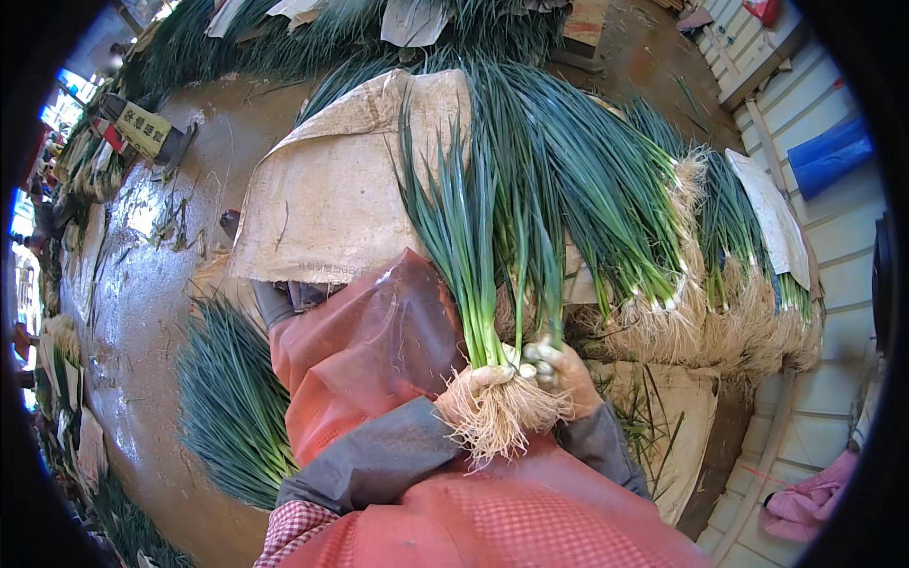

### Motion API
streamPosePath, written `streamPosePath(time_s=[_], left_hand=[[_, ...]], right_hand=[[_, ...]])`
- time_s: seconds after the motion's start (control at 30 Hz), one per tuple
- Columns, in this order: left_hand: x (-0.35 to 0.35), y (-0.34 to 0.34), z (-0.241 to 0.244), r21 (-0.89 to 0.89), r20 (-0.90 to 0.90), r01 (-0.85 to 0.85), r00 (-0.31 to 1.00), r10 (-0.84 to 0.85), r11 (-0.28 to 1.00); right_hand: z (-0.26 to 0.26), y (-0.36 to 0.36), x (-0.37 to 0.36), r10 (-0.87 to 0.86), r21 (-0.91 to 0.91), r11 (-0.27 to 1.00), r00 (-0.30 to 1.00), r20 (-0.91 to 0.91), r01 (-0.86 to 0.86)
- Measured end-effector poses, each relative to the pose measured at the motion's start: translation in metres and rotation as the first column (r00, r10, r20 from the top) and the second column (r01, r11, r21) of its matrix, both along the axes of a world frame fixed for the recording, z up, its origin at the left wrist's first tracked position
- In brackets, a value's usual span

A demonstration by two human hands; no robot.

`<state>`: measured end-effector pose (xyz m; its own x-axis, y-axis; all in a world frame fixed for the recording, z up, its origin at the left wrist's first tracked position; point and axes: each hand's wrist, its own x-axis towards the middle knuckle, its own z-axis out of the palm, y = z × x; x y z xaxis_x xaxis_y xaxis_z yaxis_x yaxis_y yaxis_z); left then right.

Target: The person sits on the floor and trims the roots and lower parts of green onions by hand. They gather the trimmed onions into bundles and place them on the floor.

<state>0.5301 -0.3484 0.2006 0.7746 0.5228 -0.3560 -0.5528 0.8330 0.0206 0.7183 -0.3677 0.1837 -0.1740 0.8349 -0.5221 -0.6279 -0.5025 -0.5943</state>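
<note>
My left hand [465, 397] is closed around the white bases of several green onions [484, 319], whose pale roots hang over and partly hide the fingers. Close beside it on the right, my right hand [568, 373] has its fingers curled at the white base of more green onion stalks. The long green leaves reach up over a beige woven sack [341, 192] and a larger pile of green onions [611, 206] beyond my hands. Roots hide where some fingers and stalks meet.
Another heap of green onions [234, 405] lies left of my red apron. Rooted bundles [738, 298] line the right side by a panelled wall [838, 270]. Wet floor [156, 298] shows at left; another sack [675, 419] lies at lower right with loose leaves on it.
</note>
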Motion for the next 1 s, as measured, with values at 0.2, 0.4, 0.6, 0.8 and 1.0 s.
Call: streamPosePath(time_s=[0.2,0.4,0.6,0.8,1.0], left_hand=[[0.004,-0.002,-0.017,0.097,-0.141,0.001,0.99,0.013,0.995],[0.006,-0.004,-0.024,0.148,-0.12,0.129,0.987,-0.112,0.981],[0.006,0.0,-0.003,0.164,-0.063,0.038,0.998,-0.028,0.986],[0.009,0.0,0.0,0.147,-0.067,0.076,0.995,-0.067,0.986],[0.006,0.003,-0.012,0.147,-0.099,0.081,0.993,-0.067,0.986]], right_hand=[[0.051,0.0,0.027,0.163,-0.042,0.986,0.884,0.438,-0.161],[0.051,0.006,0.002,0.366,-0.049,0.902,0.7,0.613,-0.429],[0.048,0.003,0.006,0.345,-0.143,0.935,0.739,0.579,-0.324],[0.041,-0.004,0.001,0.207,-0.022,0.973,0.821,0.532,-0.231],[0.058,-0.049,0.057,0.312,-0.235,0.945,0.836,0.452,-0.226]])
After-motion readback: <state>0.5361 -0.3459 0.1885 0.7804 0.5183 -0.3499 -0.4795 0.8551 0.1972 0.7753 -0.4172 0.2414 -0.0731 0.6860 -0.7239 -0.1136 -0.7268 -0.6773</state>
